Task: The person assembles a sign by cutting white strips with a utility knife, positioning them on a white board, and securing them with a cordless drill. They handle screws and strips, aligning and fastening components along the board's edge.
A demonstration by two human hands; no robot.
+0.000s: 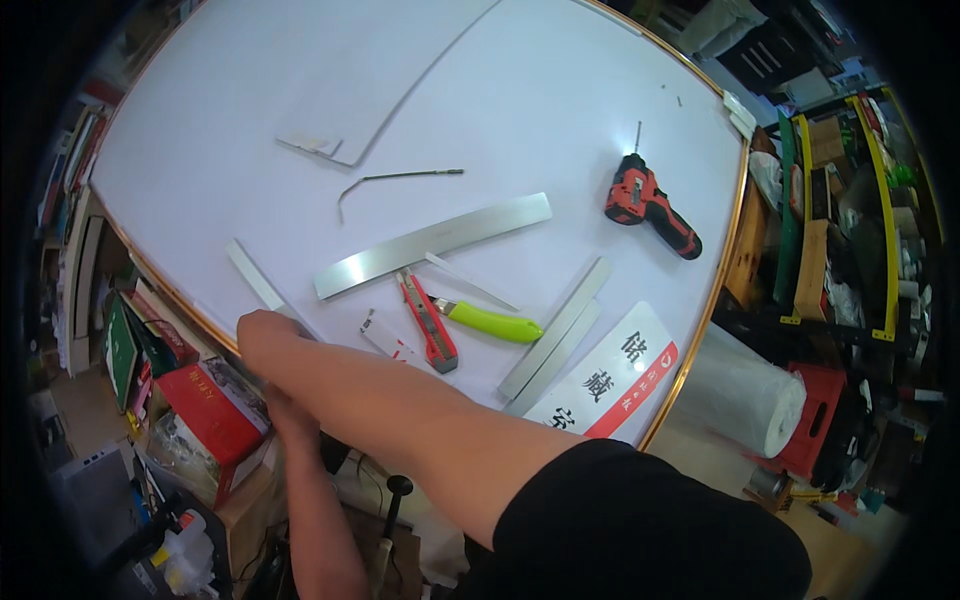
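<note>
Head view: left of the red cutter (428,322), narrow strip (256,275) meets right hand (268,332); left hand (287,408) there too. Each grip hidden, cannot tell. Weak hold could let strip slide off tabletop (540,110).

- Centre: broad strip (435,243), smooth, shiny metal.
- Left of centre: narrow strip (255,273), satin, probably metal, partly hidden.
- Tabletop (560,120): smooth, softly glossy.
- Upper right: drill (634,194), plastic casing, metal bit (639,138).
- Lower right: roll (745,395), glossy plastic film.
- Bottom: sleeve (640,520), matt cloth.
</note>
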